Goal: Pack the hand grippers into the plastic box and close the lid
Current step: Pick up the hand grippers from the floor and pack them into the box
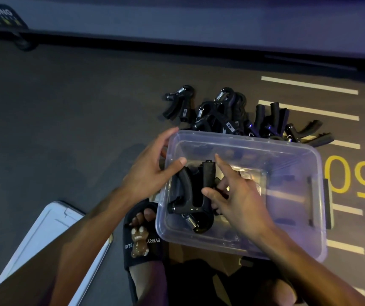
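Observation:
A clear plastic box (291,244) stands on the dark floor in front of me, its top uncovered. Inside at its left end lie black hand grippers (193,195) with steel springs. My left hand (150,171) clasps the box's left rim, thumb inside touching a gripper handle. My right hand (236,195) reaches into the box, its fingers on a hand gripper, index finger raised. A pile of several black hand grippers (232,113) lies on the floor just behind the box. The white lid (51,226) rests on the floor at the lower left.
My foot in a black slide sandal (141,241) with a brown bear charm sits beside the box's left wall. White stripes (309,85) and a yellow number (353,175) are painted on the floor at right. A wall base runs along the back.

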A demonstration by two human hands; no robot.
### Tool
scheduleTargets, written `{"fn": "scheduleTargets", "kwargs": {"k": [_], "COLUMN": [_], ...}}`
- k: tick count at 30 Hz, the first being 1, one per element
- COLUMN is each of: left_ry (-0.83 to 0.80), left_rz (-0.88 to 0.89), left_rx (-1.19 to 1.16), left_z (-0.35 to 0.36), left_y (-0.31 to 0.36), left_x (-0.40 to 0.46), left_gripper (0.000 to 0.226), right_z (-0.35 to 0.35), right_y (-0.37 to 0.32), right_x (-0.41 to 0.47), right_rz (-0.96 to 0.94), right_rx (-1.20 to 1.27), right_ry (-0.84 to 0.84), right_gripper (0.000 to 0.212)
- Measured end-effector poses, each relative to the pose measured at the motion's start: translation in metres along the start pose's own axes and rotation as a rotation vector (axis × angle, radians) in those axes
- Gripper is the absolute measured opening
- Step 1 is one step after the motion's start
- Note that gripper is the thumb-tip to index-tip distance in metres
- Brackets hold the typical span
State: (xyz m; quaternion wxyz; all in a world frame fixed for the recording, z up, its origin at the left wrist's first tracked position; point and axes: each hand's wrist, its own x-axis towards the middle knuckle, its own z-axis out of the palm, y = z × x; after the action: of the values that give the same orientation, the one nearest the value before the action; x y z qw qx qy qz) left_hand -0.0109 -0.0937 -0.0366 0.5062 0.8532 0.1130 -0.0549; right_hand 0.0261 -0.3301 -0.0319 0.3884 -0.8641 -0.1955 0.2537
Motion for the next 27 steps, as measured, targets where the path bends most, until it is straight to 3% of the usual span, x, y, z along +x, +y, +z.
{"fn": "scheduleTargets", "kwargs": {"k": [4, 9, 15, 27], "left_ry": [-0.016, 0.022, 0.034, 0.064], "left_rz": [-0.030, -0.028, -0.046, -0.047], "left_rx": [0.017, 0.032, 0.003, 0.026], "left_z": [0.002, 0.012, 0.022, 0.023], "left_y": [0.004, 0.006, 0.005, 0.006], "left_x": [-0.001, -0.002, -0.008, -0.008], "left_gripper": [0.078, 0.082, 0.096, 0.095], "right_z": [-0.003, -0.004, -0.004, -0.005], "right_y": [0.004, 0.008, 0.019, 0.018], "right_x": [-0.004, -0.013, -0.003, 0.000], "right_rz": [0.035, 0.108, 0.105, 0.106], "right_rx": [-0.009, 0.224, 0.191, 0.046], "right_ry": [-0.046, -0.144, -0.222, -0.238], "right_gripper": [0.091, 0.065, 0.082, 0.096]}}
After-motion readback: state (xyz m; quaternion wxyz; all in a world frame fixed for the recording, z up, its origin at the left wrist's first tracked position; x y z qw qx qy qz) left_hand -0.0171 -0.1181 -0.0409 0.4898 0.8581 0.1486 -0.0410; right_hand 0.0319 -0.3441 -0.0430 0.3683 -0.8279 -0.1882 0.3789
